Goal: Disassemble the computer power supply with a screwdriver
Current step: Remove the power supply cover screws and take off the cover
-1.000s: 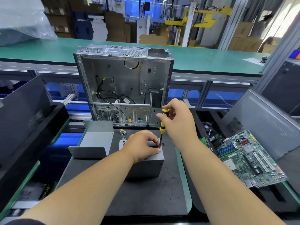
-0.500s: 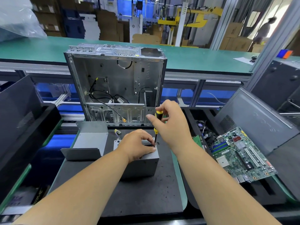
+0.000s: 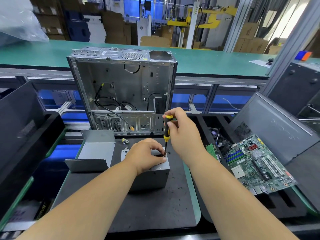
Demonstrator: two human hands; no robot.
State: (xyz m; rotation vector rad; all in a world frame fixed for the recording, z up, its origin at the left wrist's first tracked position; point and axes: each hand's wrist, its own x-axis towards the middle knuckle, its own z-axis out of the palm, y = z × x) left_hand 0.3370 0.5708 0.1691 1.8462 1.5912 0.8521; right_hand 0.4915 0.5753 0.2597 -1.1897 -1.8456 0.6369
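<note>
A grey metal power supply box (image 3: 152, 177) stands on the black foam mat (image 3: 147, 208) in the middle. My left hand (image 3: 147, 155) grips its top, fingers curled over the edge of the fan opening. My right hand (image 3: 181, 134) holds a yellow and black screwdriver (image 3: 166, 130) upright. Its tip sits on the box's top right corner, right beside my left fingertips. A small black screw (image 3: 169, 152) lies on the mat just right of the tip.
A removed grey metal cover (image 3: 94, 153) lies left of the box. The emptied computer case (image 3: 124, 90) stands open behind it. A green motherboard (image 3: 259, 163) leans in a black bin on the right. Dark side panels (image 3: 19, 122) stand at both sides.
Both hands keep their grip at the top corner of the box, the screwdriver still upright on it. Only the camera view has shifted slightly.
</note>
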